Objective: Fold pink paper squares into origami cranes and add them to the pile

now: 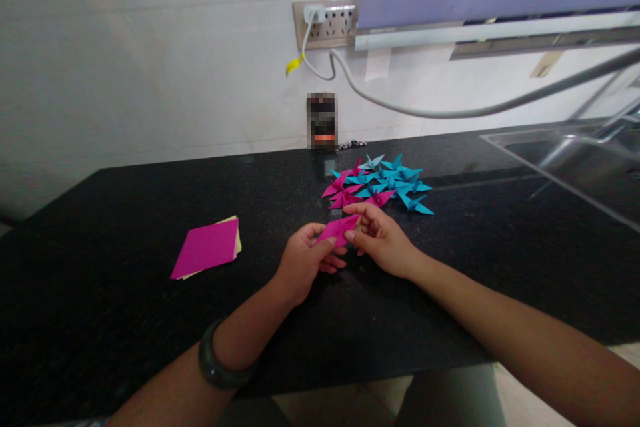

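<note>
A piece of folded pink origami paper (336,229) is held between both hands above the dark counter. My left hand (306,259) pinches its left end, thumb on top and fingers beneath. At the right end, my right hand (381,237) grips it between thumb and fingers. Just beyond the hands lies a cluster of folded paper cranes, with pink cranes (346,197) on the left and front and blue cranes (395,180) on the right. To the left of my hands rests a stack of square paper (207,247), pink on top with yellow edges showing under it.
The black stone counter (125,213) runs along a tiled wall. Against the wall stands a small blurred-out object (322,121). A white plug (314,13) sits in the socket panel, its cable hanging to the right. A sink (565,147) is at the right.
</note>
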`<act>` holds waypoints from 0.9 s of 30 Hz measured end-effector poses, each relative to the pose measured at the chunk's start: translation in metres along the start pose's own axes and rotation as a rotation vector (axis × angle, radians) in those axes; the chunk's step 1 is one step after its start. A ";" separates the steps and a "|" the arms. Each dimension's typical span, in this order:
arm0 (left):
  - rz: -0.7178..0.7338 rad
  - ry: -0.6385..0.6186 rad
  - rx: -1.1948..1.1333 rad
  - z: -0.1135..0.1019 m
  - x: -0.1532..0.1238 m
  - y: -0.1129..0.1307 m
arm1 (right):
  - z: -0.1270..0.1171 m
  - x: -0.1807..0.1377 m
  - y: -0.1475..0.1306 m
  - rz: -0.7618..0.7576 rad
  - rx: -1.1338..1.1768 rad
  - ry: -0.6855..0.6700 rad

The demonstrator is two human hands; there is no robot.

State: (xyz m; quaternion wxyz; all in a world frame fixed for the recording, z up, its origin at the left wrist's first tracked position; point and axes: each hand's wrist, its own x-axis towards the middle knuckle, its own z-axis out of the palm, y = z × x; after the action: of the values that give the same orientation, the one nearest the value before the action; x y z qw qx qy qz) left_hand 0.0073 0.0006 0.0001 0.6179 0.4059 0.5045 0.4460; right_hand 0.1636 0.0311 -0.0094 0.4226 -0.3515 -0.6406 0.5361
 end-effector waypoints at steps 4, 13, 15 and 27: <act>-0.090 -0.111 0.042 0.001 0.000 0.001 | -0.001 -0.002 0.003 -0.106 -0.125 -0.010; -0.111 -0.215 0.044 -0.001 -0.001 -0.002 | -0.005 -0.003 0.001 -0.181 -0.312 0.017; -0.090 -0.213 0.072 -0.001 -0.001 -0.004 | -0.004 -0.003 0.001 -0.173 -0.262 0.016; 0.016 -0.138 0.208 0.001 -0.003 0.000 | 0.001 0.001 -0.003 0.021 -0.076 0.059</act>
State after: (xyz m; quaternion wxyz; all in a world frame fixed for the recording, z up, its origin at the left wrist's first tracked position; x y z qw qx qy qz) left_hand 0.0084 -0.0023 0.0013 0.6022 0.5016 0.5008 0.3673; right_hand 0.1626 0.0316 -0.0061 0.4219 -0.3897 -0.6439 0.5055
